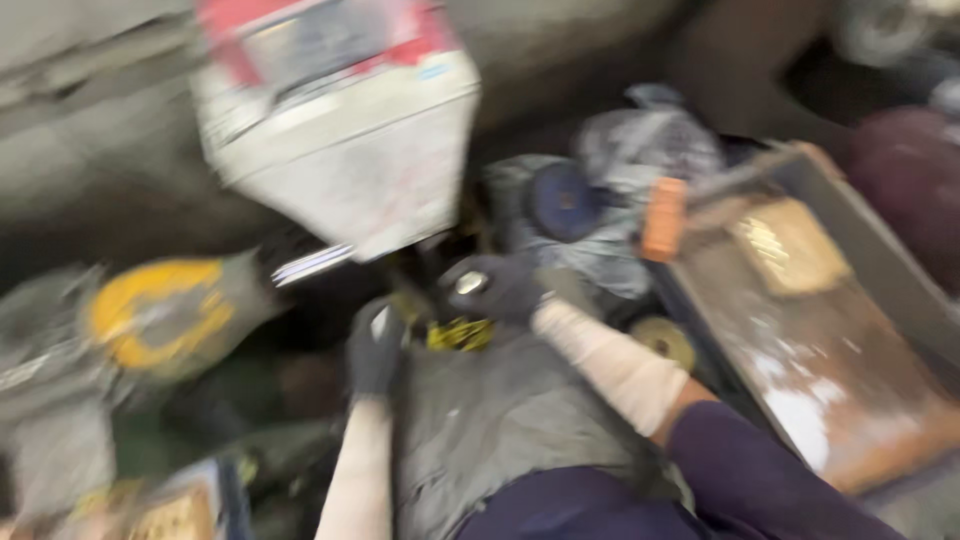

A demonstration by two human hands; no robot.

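at the middle of the clutter, our gloved left hand [375, 350] and right hand [495, 287] both close on a yellow-black part [460, 334] above a grey sack [500, 420]; blur hides how far we've got.

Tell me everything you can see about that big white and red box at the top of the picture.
The white and red box sits at top centre, tilted, its lower corner pointing down toward the gloved right hand and left hand. Its broad faces look white and scuffed, with a red band and a greyish panel along the top. It looks like painted metal or plastic, though motion blur hides detail. A pale strip juts from its lower left edge. Whether either hand touches it cannot be told.
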